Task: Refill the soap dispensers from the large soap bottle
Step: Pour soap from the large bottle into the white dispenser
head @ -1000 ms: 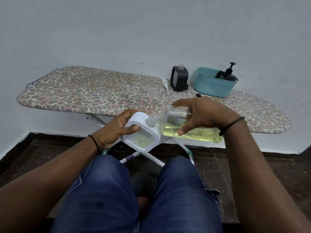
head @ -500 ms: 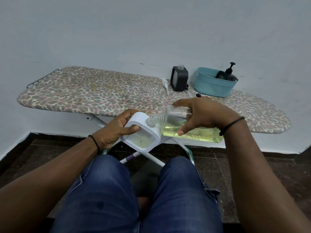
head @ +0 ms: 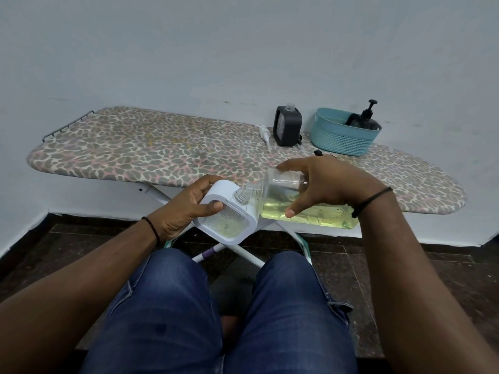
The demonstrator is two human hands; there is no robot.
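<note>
My left hand (head: pixel 186 209) grips a white square soap dispenser (head: pixel 229 214) in front of the ironing board's near edge, tilted, with a little pale liquid inside. My right hand (head: pixel 324 184) holds the large clear soap bottle (head: pixel 305 209) lying on its side, yellow-green soap pooled along its lower side. The bottle's threaded neck (head: pixel 249 191) meets the dispenser's open mouth. A black square dispenser (head: pixel 286 130) without its pump stands at the back of the board. Another black pump dispenser (head: pixel 363 120) sits in the teal basket (head: pixel 340 141).
A leopard-print ironing board (head: pixel 151 152) stands against the white wall. A loose white pump (head: pixel 265 134) lies left of the black dispenser, and a small black cap (head: pixel 318 152) lies near the basket. My knees in blue jeans are below the hands.
</note>
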